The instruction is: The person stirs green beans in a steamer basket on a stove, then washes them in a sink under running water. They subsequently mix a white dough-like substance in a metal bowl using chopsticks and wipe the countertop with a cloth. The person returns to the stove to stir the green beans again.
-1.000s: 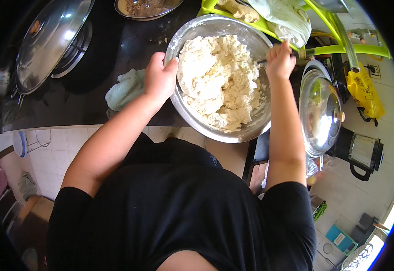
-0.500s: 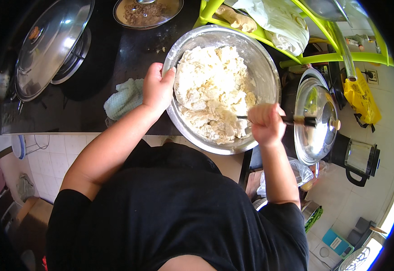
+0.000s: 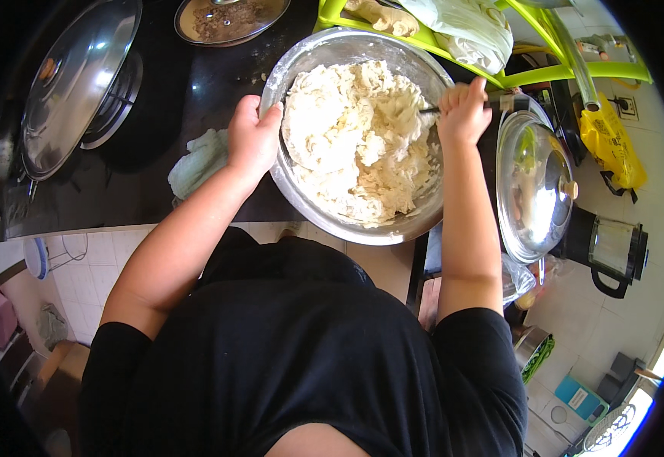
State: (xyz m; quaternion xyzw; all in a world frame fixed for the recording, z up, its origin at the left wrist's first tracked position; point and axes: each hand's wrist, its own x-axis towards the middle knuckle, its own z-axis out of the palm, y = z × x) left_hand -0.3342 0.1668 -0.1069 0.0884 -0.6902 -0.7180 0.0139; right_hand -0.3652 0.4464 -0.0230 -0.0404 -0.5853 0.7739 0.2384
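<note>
A wide steel mixing bowl [image 3: 313, 209] stands at the counter's front edge, filled with lumpy, pale dough [image 3: 355, 145]. With the thumb over the rim, my left hand [image 3: 253, 141] grips the bowl's left side. My right hand [image 3: 464, 113] is closed around dark chopsticks [image 3: 428, 110] at the bowl's right rim. Their tips reach into the dough on that side and are hidden there. Dough and flour smears cling to the inner wall.
A light green cloth [image 3: 197, 164] lies left of the bowl. A large domed lid [image 3: 81, 84] leans over the stove. Behind are a glass-lidded dish [image 3: 229, 23] and a green rack [image 3: 614, 72]. A lidded pot [image 3: 534, 186] and a blender jug [image 3: 614, 251] stand at right.
My right hand has moved up along the bowl's right side with the chopsticks, dragging the dough toward the upper right. My left hand stays on the rim.
</note>
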